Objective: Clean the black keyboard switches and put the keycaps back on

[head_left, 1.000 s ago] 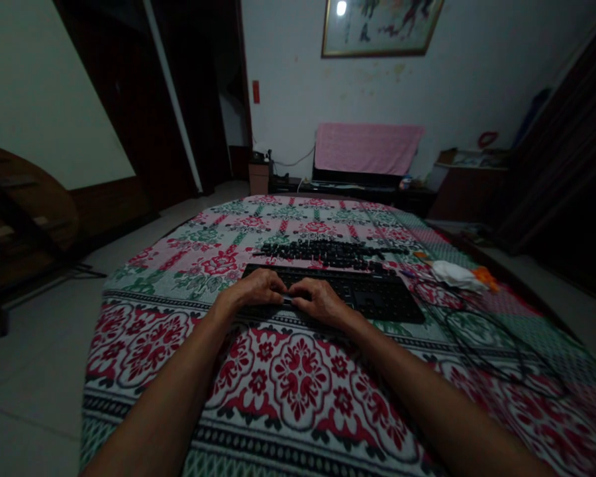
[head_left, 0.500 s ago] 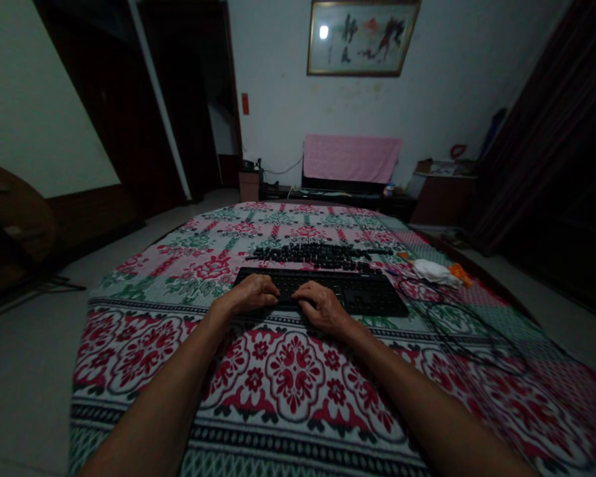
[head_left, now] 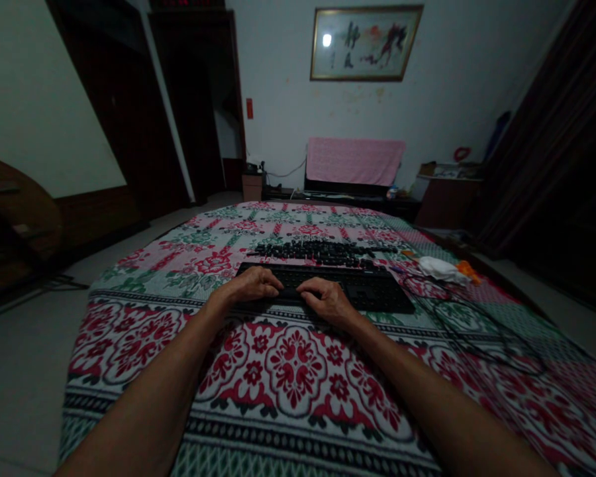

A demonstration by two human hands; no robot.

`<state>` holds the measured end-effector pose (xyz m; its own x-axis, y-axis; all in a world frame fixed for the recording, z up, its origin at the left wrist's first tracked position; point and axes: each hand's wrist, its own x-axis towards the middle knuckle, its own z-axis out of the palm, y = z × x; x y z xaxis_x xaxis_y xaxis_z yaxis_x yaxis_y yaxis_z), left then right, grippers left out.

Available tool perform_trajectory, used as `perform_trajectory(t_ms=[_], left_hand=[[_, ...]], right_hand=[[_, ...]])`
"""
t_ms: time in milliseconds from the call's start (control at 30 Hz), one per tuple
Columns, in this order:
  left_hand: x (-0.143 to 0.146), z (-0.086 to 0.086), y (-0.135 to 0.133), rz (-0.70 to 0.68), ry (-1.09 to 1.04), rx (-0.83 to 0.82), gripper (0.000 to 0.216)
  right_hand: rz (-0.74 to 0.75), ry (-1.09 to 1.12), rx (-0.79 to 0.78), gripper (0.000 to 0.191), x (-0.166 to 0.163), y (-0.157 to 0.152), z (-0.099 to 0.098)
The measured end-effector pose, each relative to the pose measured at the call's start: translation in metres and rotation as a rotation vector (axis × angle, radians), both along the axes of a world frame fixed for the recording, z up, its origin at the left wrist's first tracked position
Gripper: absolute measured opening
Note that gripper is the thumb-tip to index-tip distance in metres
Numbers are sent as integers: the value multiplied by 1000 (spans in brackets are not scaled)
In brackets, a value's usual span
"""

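A black computer keyboard (head_left: 377,291) lies on the patterned cloth in front of me, many of its key places looking bare. My left hand (head_left: 255,283) rests over its near left part, fingers curled and closed. From the other side my right hand (head_left: 326,299) reaches in, its thumb and fingers pinched together. Between the two sets of fingertips runs a long dark bar that looks like the space bar (head_left: 290,292), at the keyboard's near edge; each hand grips one end. Just behind the keyboard lies a heap of loose black keycaps (head_left: 322,251).
A floral cloth (head_left: 298,364) covers the table. To the right are a crumpled white cloth or tissue (head_left: 440,269), an orange item (head_left: 467,272) and a looping black cable (head_left: 501,361). A pink towel (head_left: 355,161) hangs over a screen by the far wall.
The view has shifted slightly, so the keyboard sits a little higher and further right. Both hands stay at the keyboard's near edge; the bar between the fingertips shows more clearly.
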<state>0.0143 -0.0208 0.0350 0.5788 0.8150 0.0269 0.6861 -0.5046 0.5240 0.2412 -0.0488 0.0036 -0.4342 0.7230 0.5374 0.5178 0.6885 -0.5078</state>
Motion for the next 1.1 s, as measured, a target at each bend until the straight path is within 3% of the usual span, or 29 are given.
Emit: perform_trajectory(t_ms=[633, 1100], left_hand=[[1, 4, 1, 33, -100, -100, 33], [0, 11, -1, -12, -79, -179, 33]], right_hand=[[-69, 75, -150, 17, -3, 5, 4], [-35, 48, -227, 21, 0, 11, 2]])
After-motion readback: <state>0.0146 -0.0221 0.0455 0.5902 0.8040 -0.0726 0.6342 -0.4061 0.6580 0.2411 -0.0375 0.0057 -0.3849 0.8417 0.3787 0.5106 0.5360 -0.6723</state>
